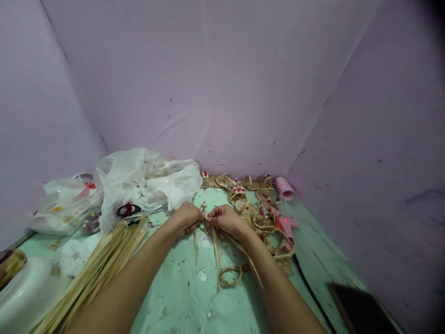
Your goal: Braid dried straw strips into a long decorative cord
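Observation:
My left hand (pixel 189 218) and my right hand (pixel 224 220) meet over the middle of the table, both with fingers pinched on a braid of dried straw-coloured strips (pixel 204 207). The short braided end stands up between the fingertips. Loose strips (pixel 217 260) hang down below the hands, and one long strip passes under my right wrist. A coil of braided cord (pixel 231 277) lies on the table just below my right hand. Braided pieces with red and white beads (pixel 239 190) lie close behind and right of my right hand.
A bundle of dried strips (pixel 104 264) lies left of my left forearm, near scissors (pixel 128 210) and white plastic bags (pixel 146 178). On the right are a pink glue gun (pixel 287 229) with a black cable, a pink thread spool (pixel 284 189) and a dark flat device (pixel 361 308). Walls enclose the table.

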`<state>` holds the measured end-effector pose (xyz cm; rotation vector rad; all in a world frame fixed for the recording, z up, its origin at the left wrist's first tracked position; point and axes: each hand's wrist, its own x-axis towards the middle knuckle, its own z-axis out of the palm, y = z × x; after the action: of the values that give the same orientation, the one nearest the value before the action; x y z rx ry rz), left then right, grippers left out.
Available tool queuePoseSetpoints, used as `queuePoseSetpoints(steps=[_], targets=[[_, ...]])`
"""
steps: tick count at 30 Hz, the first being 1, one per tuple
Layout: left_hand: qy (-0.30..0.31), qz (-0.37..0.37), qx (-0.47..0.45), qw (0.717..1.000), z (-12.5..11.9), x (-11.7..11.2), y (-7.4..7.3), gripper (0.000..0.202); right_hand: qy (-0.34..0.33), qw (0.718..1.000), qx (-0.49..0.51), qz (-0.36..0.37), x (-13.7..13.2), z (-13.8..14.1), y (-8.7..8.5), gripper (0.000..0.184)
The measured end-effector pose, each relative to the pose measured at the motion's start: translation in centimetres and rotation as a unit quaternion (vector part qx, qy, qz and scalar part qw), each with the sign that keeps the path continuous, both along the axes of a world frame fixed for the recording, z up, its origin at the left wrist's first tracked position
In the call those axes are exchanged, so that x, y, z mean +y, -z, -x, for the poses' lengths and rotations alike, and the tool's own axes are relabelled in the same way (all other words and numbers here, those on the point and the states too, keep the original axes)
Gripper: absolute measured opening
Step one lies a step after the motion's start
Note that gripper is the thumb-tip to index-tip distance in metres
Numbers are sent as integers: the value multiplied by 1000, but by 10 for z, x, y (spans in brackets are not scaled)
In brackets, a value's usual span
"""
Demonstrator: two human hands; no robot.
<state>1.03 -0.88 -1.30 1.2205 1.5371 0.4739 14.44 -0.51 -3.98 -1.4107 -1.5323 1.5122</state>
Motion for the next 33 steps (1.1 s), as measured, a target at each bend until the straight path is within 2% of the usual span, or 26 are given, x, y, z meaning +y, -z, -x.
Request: queuePoseSetpoints(steps=[5, 9, 12, 14, 17, 20, 24, 27, 29, 32, 33], targets=[[3, -25, -30, 999, 1, 3, 8, 23, 8, 983, -154, -102, 2, 1, 4, 7], [-11, -70, -16, 997, -2, 2, 10, 24, 27, 938, -277, -204, -3, 2, -7, 10], [-27, -74, -1, 997, -5, -1, 8, 21, 35, 915, -345, -206, -8, 2, -18, 11], [-42, -67, 2, 997, -8, -2, 6, 19, 19, 915, -365, -171, -10, 2, -23, 13], [-72, -45, -19, 996, -10, -3, 5, 17, -14, 930, -351, -109, -12, 3, -28, 15], [-84, -23, -60, 994, -9, -4, 5, 20, -40, 942, -322, -82, -16, 9, -31, 16], [-59, -17, -117, 991, -2, -5, 8, 19, -48, 948, -302, -90, -22, 17, -28, 13], [-34, -39, -103, 993, 3, -5, 8, 17, -76, 965, -246, -49, -19, 14, -25, 10], [-21, -43, -87, 995, 5, -5, 7, 17, -35, 976, -213, -29, -14, 7, -25, 8], [-7, -30, -88, 996, 7, -3, 6, 16, 118, 982, -148, -20, -7, 2, -28, 7], [-3, -23, -95, 995, 8, -2, 6, 15, 151, 983, -108, -1, -6, 4, -29, 7]])
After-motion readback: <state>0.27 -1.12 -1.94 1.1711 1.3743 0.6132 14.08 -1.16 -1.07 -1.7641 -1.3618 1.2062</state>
